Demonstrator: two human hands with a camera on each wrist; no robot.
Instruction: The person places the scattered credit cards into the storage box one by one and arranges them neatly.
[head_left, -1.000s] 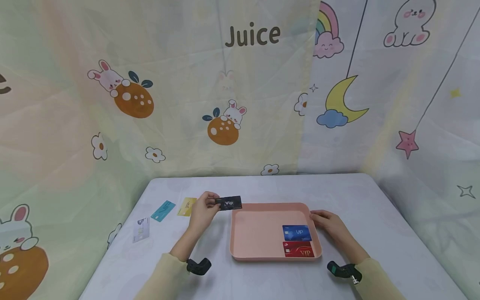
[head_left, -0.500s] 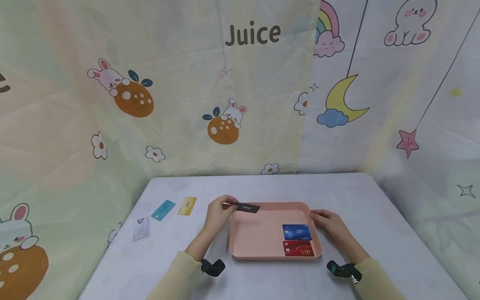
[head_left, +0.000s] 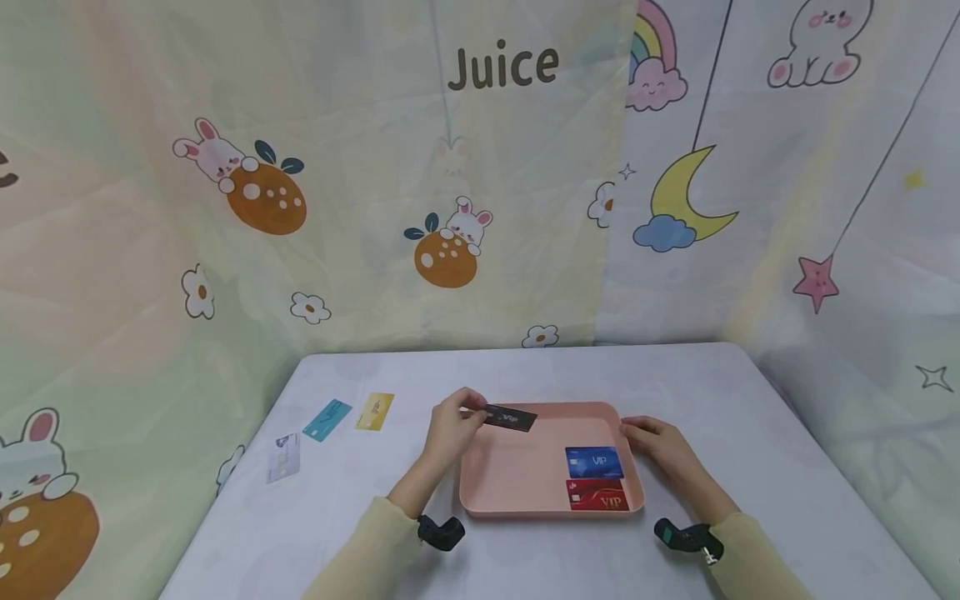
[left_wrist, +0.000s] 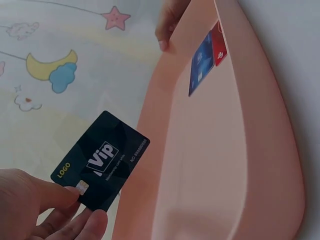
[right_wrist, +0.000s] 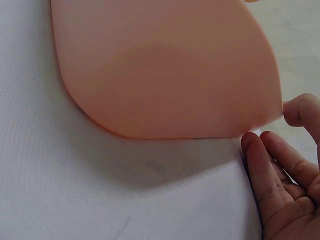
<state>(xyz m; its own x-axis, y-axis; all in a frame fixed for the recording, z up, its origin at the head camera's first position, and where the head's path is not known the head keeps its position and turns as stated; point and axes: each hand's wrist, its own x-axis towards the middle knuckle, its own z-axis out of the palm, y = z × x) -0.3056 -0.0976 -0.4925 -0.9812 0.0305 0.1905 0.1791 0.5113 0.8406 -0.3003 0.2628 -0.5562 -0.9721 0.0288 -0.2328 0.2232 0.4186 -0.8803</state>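
Observation:
My left hand [head_left: 450, 431] pinches a black VIP card [head_left: 513, 418] by its left end, above the back left part of a pink tray [head_left: 517, 479]. In the left wrist view the black card [left_wrist: 107, 150] is tilted, thumb on its printed face and fingers behind. My right hand [head_left: 666, 450] holds the tray's far right corner; in the right wrist view its thumb is at the rim and its fingertips [right_wrist: 255, 147] touch lower down. Inside the tray, at the right, a blue VIP card [head_left: 594, 462] lies just behind a red VIP card [head_left: 597, 494].
Left of the tray, on the white tabletop [head_left: 360, 517], lie a yellow card [head_left: 375, 412], a teal card [head_left: 326, 420] and a pale silvery card [head_left: 282, 458]. A printed cloth [head_left: 360, 167] hangs behind the table.
My left hand has carried the black card to the right, from beside the tray to over it, uncovering the yellow card. My right hand stays at the tray's corner.

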